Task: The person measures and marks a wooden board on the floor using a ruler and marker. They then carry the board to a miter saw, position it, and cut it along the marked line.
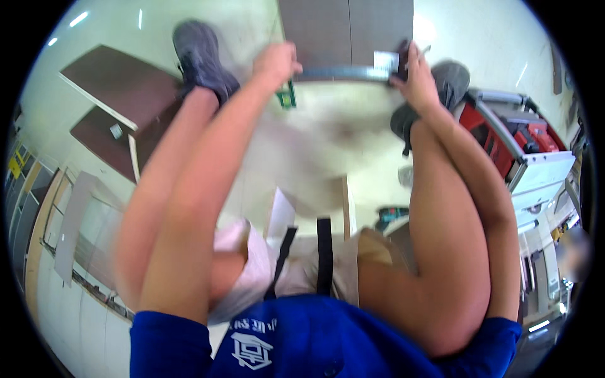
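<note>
The left hand [276,64] is curled, its fingers closed in on one end of a thin metal strip [345,74]. The right hand [418,79] is at the other end, thumb beside the strip and fingers reaching up to a dark, blurred thing; how firmly it grips cannot be told. A slim, pen-like stick [426,50] juts from its fingers.

The strip lies between the hands, along the near edge of a brown board [346,31]. Its long axis runs from hand to hand, nearly level, crosswise to the board's seam. It looks light and stiff lengthwise, probably a bit slippery, with thin edges; both ends seem the sensible hold. The board, likely heavier and rigid, points away from the person, beyond the hands, with a white label [386,61] near the right hand.

Just below the left hand is a green tool [287,97]. Farther left lie more brown panels [116,82]; right of the right hand, past a dark shoe [451,82], stands a cart [535,173] with red tools [539,137].
</note>
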Tool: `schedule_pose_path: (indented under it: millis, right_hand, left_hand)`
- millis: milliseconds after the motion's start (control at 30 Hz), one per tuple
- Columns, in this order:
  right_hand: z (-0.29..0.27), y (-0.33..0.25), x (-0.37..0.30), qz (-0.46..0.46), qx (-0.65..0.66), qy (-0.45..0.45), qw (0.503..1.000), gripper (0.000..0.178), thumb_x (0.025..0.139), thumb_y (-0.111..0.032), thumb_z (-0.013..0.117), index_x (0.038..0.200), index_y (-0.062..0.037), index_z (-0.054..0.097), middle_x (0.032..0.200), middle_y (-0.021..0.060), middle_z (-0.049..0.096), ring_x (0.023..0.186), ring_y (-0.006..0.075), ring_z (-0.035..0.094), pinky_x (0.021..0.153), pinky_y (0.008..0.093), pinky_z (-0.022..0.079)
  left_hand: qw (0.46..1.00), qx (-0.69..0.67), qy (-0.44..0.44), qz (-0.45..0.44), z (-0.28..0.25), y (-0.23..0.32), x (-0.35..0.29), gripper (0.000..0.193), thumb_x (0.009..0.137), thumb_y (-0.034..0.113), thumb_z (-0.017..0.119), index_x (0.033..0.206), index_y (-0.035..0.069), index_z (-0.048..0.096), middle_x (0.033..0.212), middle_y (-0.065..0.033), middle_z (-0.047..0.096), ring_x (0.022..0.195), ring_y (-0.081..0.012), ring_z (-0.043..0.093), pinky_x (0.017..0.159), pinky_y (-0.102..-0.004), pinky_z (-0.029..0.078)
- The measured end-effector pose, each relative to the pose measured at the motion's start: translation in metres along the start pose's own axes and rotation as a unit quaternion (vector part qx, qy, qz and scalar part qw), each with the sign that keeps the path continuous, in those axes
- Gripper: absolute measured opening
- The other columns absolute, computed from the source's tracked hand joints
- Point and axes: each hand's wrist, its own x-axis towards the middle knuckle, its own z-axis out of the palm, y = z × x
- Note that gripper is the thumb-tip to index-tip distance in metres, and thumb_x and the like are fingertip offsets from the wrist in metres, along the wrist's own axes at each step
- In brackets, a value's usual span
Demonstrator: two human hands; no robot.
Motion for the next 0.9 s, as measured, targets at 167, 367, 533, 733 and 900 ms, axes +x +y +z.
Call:
schedule_pose_path:
  millis: [167, 367, 533, 733, 900]
  right_hand:
    - [-0.004, -0.004, -0.007, -0.002, -0.018, 0.004, 1.0, 0.111, 0.077, -0.015, 0.082, 0.158, 0.0016, 0.008, 0.159, 0.0272, 0.027, 0.139, 0.046, 0.037, 0.116, 0.0458, 0.037]
    - [-0.007, -0.011, -0.005, 0.001, 0.004, -0.001, 1.0, 0.11, 0.077, -0.013, 0.082, 0.157, 0.0018, 0.009, 0.159, 0.0269, 0.026, 0.138, 0.0447, 0.039, 0.116, 0.0447, 0.038]
    - [-0.007, -0.008, -0.004, -0.003, 0.002, 0.003, 1.0, 0.111, 0.076, -0.013, 0.082, 0.157, 0.0018, 0.009, 0.16, 0.0261, 0.024, 0.138, 0.0438, 0.039, 0.116, 0.0439, 0.038]
    - [-0.007, -0.007, -0.004, -0.005, -0.003, 0.007, 1.0, 0.111, 0.075, -0.012, 0.083, 0.157, 0.0022, 0.009, 0.16, 0.0257, 0.024, 0.138, 0.0435, 0.039, 0.116, 0.0434, 0.038]
    - [-0.007, -0.008, -0.006, -0.012, -0.018, 0.002, 1.0, 0.115, 0.073, -0.015, 0.085, 0.157, 0.003, 0.009, 0.161, 0.0263, 0.021, 0.138, 0.0433, 0.038, 0.115, 0.0434, 0.038]
  left_hand:
    - [0.999, 0.017, -0.034, -0.025, -0.008, 0.019, -0.005, 0.025, 0.078, 0.024, 0.084, 0.088, 0.007, 0.067, 0.093, -0.0139, 0.071, 0.089, -0.0341, 0.069, 0.077, -0.0461, 0.054]
    - [0.999, 0.025, -0.041, -0.021, -0.014, 0.017, -0.005, 0.026, 0.079, 0.021, 0.084, 0.085, 0.005, 0.065, 0.09, -0.0129, 0.071, 0.087, -0.0326, 0.069, 0.075, -0.0447, 0.054]
    - [0.998, 0.026, -0.052, -0.021, -0.014, 0.017, -0.001, 0.026, 0.078, 0.024, 0.084, 0.086, 0.006, 0.067, 0.091, -0.0139, 0.071, 0.089, -0.0331, 0.07, 0.077, -0.0451, 0.055]
    - [0.998, 0.033, -0.053, -0.017, -0.014, 0.017, 0.0, 0.026, 0.077, 0.025, 0.084, 0.088, 0.006, 0.07, 0.092, -0.0145, 0.072, 0.09, -0.0333, 0.071, 0.077, -0.045, 0.056]
    - [0.998, 0.027, -0.05, -0.014, -0.014, 0.019, 0.0, 0.027, 0.078, 0.021, 0.085, 0.084, 0.005, 0.064, 0.089, -0.0137, 0.071, 0.088, -0.0338, 0.069, 0.076, -0.0453, 0.054]
